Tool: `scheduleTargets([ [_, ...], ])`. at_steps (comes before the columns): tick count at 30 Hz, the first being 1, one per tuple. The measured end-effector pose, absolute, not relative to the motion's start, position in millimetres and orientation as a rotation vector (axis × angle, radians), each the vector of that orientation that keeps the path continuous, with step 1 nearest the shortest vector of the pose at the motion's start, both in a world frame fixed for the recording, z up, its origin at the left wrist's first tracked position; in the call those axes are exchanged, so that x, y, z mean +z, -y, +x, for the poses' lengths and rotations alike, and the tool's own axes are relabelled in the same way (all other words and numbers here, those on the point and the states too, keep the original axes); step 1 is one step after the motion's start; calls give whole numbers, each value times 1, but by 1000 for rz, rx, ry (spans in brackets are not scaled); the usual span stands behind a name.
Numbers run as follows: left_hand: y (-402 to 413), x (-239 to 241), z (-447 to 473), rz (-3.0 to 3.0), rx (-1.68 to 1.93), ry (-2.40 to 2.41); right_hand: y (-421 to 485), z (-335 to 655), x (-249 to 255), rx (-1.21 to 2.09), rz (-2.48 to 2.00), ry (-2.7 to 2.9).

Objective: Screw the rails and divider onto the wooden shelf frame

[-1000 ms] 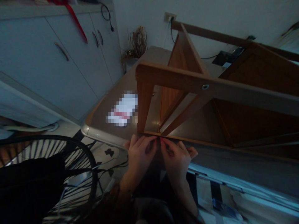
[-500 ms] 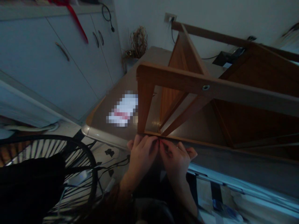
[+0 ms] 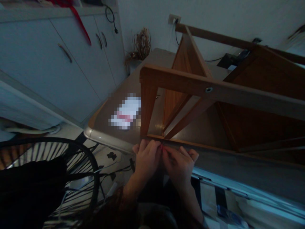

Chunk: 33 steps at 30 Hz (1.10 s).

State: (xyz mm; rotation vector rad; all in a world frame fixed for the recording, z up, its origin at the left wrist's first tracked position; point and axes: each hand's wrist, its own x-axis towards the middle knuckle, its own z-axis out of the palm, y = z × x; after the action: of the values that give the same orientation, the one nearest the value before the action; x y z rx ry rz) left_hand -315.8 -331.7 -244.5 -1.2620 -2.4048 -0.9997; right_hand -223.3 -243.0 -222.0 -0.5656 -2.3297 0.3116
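Note:
My left hand [image 3: 148,156] and my right hand [image 3: 179,160] meet at the near edge of the table [image 3: 124,135], fingers pinched toward each other. Between the fingertips shows a small red thing [image 3: 162,147], too small and dim to name. Just beyond the hands, a wooden frame with slanted panels [image 3: 181,74] lies on the table, its near bottom rail close to my fingers. A round metal fitting [image 3: 208,90] sits in its upper rail.
A blurred-out white and red item [image 3: 126,111] lies on the table left of the frame. Black corded chair [image 3: 92,165] at lower left, with cables on the floor beside it. White cabinets [image 3: 78,60] stand behind; a dried plant [image 3: 142,44] is in the corner.
Both hands have drawn slightly down toward me, still pinched together. The red thing shows a little more between the fingertips. The wooden frame stays put.

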Motion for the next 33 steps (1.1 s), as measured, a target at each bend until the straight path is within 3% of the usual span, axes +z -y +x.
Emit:
scheduleTargets([
  [13,340,-222,-329,-1609,-1234,2542,240,-220,-218,392,-443,2398],
  [20,349,-219,-338,-1862,-1359,2503,237,-212,-211,623,-291,2463],
  [24,360,-218,-343,-1949,-1635,2434,243,-214,-202,894,-160,2460],
  [27,368,-219,-343,-1955,-2054,2337,249,-219,-194,1014,-72,2410],
  [30,369,-222,-342,-1808,-2448,2266,251,-224,-190,1031,-13,2392],
  [33,367,-222,-346,-1689,-2507,2220,248,-228,-190,995,15,2391],
])
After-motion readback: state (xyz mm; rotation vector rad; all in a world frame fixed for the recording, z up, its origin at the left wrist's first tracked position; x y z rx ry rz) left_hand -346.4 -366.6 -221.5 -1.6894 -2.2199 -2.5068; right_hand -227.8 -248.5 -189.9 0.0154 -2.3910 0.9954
